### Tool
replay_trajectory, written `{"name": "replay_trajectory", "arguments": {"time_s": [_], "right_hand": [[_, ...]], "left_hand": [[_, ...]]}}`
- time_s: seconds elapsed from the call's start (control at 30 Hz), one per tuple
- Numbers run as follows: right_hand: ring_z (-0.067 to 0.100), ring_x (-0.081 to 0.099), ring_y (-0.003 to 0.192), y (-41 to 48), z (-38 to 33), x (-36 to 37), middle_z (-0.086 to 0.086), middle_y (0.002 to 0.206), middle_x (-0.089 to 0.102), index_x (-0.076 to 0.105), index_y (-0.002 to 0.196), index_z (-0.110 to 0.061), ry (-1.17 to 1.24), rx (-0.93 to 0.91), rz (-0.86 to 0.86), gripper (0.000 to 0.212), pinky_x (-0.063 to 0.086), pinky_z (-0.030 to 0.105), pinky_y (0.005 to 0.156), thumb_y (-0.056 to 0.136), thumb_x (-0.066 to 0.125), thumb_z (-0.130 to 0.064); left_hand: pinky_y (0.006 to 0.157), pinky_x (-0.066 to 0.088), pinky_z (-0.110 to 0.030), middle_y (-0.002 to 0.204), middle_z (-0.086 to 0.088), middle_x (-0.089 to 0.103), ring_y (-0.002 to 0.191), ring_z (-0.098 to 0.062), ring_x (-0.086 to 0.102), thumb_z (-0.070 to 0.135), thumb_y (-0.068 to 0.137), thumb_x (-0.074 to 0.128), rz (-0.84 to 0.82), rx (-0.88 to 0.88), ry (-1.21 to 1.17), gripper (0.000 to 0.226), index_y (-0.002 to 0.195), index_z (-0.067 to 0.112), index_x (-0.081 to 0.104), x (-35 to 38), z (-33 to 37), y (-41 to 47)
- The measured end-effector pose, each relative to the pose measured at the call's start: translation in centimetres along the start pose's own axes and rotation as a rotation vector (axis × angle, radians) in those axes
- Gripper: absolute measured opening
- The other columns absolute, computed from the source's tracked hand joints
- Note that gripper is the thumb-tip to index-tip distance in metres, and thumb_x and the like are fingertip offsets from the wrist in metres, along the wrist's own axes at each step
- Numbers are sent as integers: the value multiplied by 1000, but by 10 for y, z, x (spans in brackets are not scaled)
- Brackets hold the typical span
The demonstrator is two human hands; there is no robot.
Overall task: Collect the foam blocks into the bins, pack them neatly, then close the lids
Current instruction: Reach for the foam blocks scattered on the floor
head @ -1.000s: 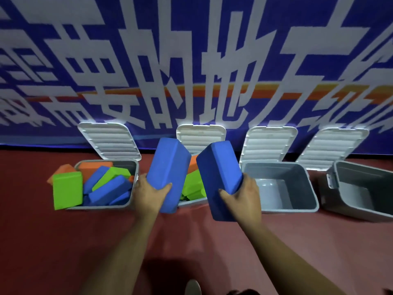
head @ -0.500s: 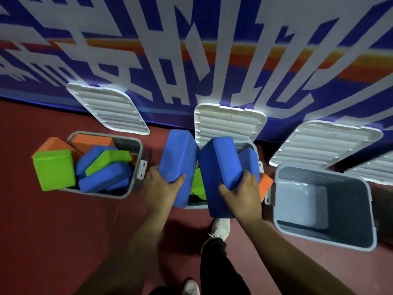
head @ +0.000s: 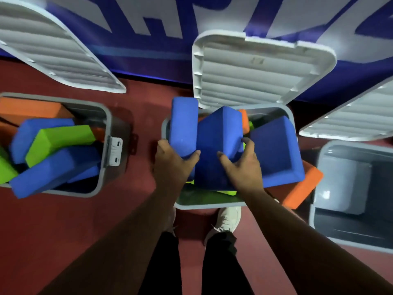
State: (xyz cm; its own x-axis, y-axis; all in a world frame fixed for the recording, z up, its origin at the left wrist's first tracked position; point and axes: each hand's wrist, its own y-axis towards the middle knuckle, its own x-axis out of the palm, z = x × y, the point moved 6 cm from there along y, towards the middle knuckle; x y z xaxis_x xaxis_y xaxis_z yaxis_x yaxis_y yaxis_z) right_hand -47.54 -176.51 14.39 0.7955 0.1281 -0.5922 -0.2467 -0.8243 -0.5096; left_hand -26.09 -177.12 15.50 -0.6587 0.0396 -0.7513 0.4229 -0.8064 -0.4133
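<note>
Blue foam loading step: left hand (head: 173, 167) grip curled round one blue block (head: 184, 124), right hand (head: 242, 169) grip round a second block (head: 214, 145), both over the crowded middle bin (head: 202, 206); next they likely need laying flat to fit; its lid (head: 255, 69) stands open behind.

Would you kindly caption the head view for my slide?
Left hand holds one blue block, right hand another blue block, over the crowded middle bin, lid open.

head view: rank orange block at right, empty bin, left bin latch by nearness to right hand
1. orange block, just right of the right hand
2. empty bin, farther right
3. latch, far left, on the left bin
</note>
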Motion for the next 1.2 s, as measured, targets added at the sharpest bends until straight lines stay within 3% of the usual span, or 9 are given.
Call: {"name": "replay_trajectory", "arguments": {"time_s": [0.13, 0.2, 0.33, 0.4, 0.53, 0.63, 0.8, 1.0, 1.2], "right_hand": [[25, 48, 130, 7, 22, 36, 1, 144, 43, 31, 142, -26, 47, -49, -96, 75, 46, 45, 101, 84, 73, -48], [23, 46, 131, 6, 18, 46, 1, 144, 42, 31, 145, -24, 41, -98, -117, 79, 43, 43, 105, 84, 73, -50], [32, 58, 113, 1, 1, 67, 2, 128, 48, 32, 141, -43, -133, -176, -246, 64, 51, 42, 86, 88, 65, -54], [37, 60, 105, 5, -8, 74, 5, 123, 48, 30, 139, -46, -176, -179, -297, 60, 53, 44, 82, 89, 64, -51], [39, 61, 95, 16, -27, 87, 9, 116, 47, 36, 136, -36, -222, -162, -359, 56, 51, 42, 82, 88, 65, -38], [39, 59, 96, 21, -37, 83, 10, 118, 45, 41, 140, -32, -210, -162, -348, 57, 49, 38, 85, 88, 64, -36], [33, 55, 112, 20, -40, 47, 11, 130, 46, 46, 137, -17, -178, -122, -284, 54, 44, 36, 88, 89, 65, -34], [39, 51, 118, 6, -49, -10, 14, 129, 46, 47, 133, -14, -303, -114, -239, 55, 45, 46, 97, 90, 63, -43], [37, 51, 122, -40, -131, -155, 14, 133, 47, 48, 137, -15, -306, -141, -69, 62, 42, 47, 105, 87, 58, -50]], "left_hand": [[97, 43, -44, 129, -20, 53, 116, -37, 49, 47, 73, 66, -160, 222, 85, 82, 138, 2, 45, 40, -22, 9], [101, 40, -44, 133, -23, 50, 119, -38, 48, 33, 74, 70, -215, 186, 49, 80, 141, 0, 42, 45, -37, 18], [96, 47, -41, 127, -15, 57, 113, -33, 57, 45, 62, 55, -286, -25, -56, 82, 133, 4, 46, 35, -72, 42], [92, 41, -27, 125, -11, 58, 113, -28, 57, 33, 69, 55, -359, -35, -50, 69, 129, 0, 50, 31, -73, 49], [90, 39, -29, 128, -17, 60, 120, -34, 56, 8, 84, 61, -380, -54, 31, 48, 131, 3, 52, 19, -69, 66], [105, 35, -33, 144, -14, 50, 132, -30, 48, 18, 91, 62, -318, -80, 15, 59, 147, 13, 42, 8, -61, 70], [112, 32, -33, 149, -10, 45, 135, -28, 44, 33, 92, 63, -354, -104, 83, 61, 148, 20, 43, -8, -53, 66], [106, 35, -32, 144, -14, 47, 132, -30, 46, 35, 92, 62, -339, 79, 200, 56, 141, 12, 46, -38, 10, 50], [95, 43, -31, 126, -11, 57, 115, -28, 57, 27, 89, 68, -251, 429, 138, 41, 125, 11, 58, -138, 171, -5]]}}
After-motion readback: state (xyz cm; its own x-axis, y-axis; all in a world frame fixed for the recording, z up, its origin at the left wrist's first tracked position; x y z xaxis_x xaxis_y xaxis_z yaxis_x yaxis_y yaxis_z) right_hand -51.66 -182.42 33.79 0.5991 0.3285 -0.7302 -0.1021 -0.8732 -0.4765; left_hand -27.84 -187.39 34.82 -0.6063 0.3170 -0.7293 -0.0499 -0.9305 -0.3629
